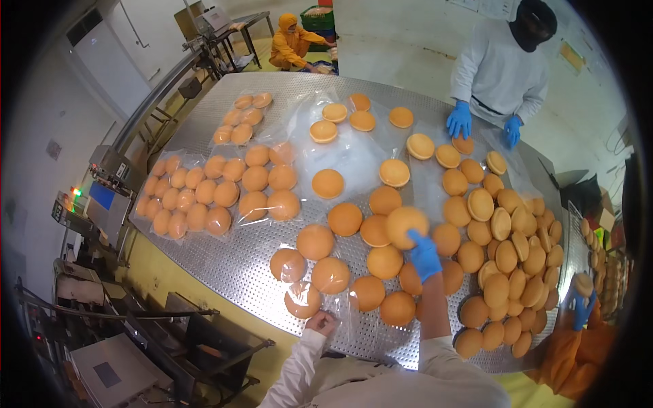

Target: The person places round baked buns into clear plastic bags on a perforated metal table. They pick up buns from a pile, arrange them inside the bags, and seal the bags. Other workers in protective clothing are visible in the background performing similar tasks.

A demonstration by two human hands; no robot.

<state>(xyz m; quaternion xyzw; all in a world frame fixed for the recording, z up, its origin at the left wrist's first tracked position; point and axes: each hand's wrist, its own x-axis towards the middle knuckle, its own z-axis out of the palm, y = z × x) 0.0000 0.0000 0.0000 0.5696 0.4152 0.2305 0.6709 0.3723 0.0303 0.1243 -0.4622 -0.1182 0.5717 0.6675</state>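
Observation:
My right hand (425, 258), in a blue glove, grips a round golden bun (407, 226) above other buns on the perforated metal table (255, 289). The held bun is slightly blurred. At the table's near edge, my bare left hand (322, 323) has its fingers curled at the open end of a clear plastic bag (345, 316). Inside that bag lie several buns, among them a glossy one (302, 300) right by the left hand. Loose buns (396, 309) spread between my two hands and beyond the right one.
Filled bags of buns (197, 194) lie at the left. Clear empty bags (333, 153) are stacked mid-table, some buns on them. A large bun pile (517, 258) covers the right side. Across stands a person in blue gloves (459, 120); an orange sleeve (571, 357) shows at lower right.

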